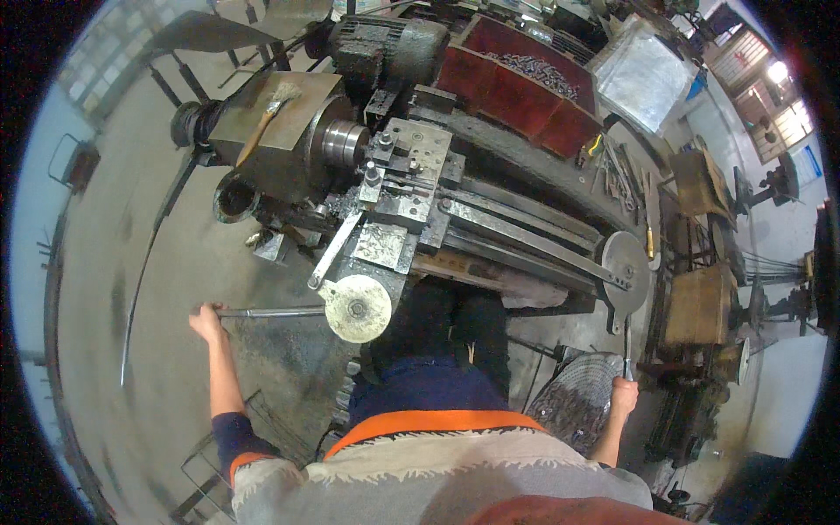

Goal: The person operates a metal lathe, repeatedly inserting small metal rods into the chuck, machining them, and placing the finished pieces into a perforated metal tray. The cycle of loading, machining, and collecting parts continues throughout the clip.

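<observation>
My left hand is closed round the end of a steel lever. That lever runs right to a pale round disc, which a flat link bar joins to the slide of a small lathe. At the right, my right hand grips an upright lever below a larger grey disc. A long bar ties this disc to the lathe's tool slide. The steel spindle nose faces the slide, with metal chips close by.
A brush lies on the headstock cover. Behind the bed stand a dark motor and a red bin of small metal parts. Hand tools lie at the bed's right end. A dark mesh-like seat or pad is near my right arm.
</observation>
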